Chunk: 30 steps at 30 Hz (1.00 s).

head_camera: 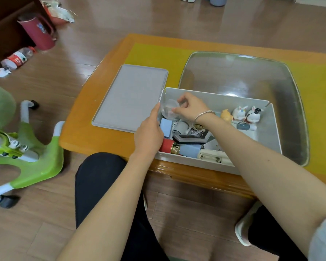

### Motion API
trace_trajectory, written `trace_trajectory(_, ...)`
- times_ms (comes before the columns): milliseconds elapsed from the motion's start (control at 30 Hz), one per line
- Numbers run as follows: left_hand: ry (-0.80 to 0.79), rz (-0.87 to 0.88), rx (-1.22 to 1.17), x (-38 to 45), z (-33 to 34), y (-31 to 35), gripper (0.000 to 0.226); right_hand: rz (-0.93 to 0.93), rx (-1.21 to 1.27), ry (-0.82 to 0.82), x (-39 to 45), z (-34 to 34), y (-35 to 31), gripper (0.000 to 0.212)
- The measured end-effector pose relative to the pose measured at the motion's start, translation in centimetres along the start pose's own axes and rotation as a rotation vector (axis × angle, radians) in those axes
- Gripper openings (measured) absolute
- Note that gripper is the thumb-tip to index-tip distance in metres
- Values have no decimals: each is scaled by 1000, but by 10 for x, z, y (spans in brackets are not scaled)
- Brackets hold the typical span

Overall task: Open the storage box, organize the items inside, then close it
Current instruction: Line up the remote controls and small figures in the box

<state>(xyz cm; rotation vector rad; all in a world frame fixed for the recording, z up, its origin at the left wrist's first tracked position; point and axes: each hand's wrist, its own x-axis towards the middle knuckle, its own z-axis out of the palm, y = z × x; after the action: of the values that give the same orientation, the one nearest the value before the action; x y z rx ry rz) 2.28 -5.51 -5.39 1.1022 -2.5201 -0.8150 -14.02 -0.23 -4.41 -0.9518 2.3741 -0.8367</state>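
Storage box [271, 129] open on the table [87, 129], sorting in progress at its far left corner.

Lid [130, 97] lies flat on the table just beside the box's left wall, out of the way yet within reach for closing. Right hand [191, 108] reaches across the box and pinches the rim of a small clear round container [169, 110] between thumb and fingertips; left hand [149, 132] steadies the container's left side with straight fingers, apparently to guide it into the corner. Three figurines [241, 113] stand upright in a row along the back wall, judged already arranged. Red cylinder [167, 145], blue blocks and other oddments remain jumbled toward the front, so organizing appears partly done. Closing is not yet due.
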Motion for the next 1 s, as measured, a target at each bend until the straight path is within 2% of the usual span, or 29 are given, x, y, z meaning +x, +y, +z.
trace_trajectory(100,-3,8,-11,0,0,0,60,-32,201,-30,-14,-11,1,26)
trace_trajectory(167,-4,3,-14,1,1,-1,61,-44,301,4,-24,-22,0,25)
trace_trajectory(400,15,66,-152,4,5,-5,56,26,485,102,-58,-57,22,25)
trace_trajectory(500,188,187,-5,1,1,-2,47,63,512,146,-76,-68,38,20)
trace_trajectory(567,219,328,152,-4,-1,6,58,77,549,135,-86,-70,45,20)
trace_trajectory(633,137,433,162,-10,2,21,72,74,590,114,-93,-70,46,25)
trace_trajectory(700,11,492,19,-15,10,38,83,58,600,72,-98,-68,43,27)
trace_trajectory(767,-81,523,-152,-21,17,51,85,41,588,16,-103,-65,38,25)
trace_trajectory(900,-95,484,-235,-25,21,54,79,5,580,-9,-112,-67,37,21)
trace_trajectory(1000,76,324,-217,-20,15,36,82,-11,359,85,-116,-80,53,22)
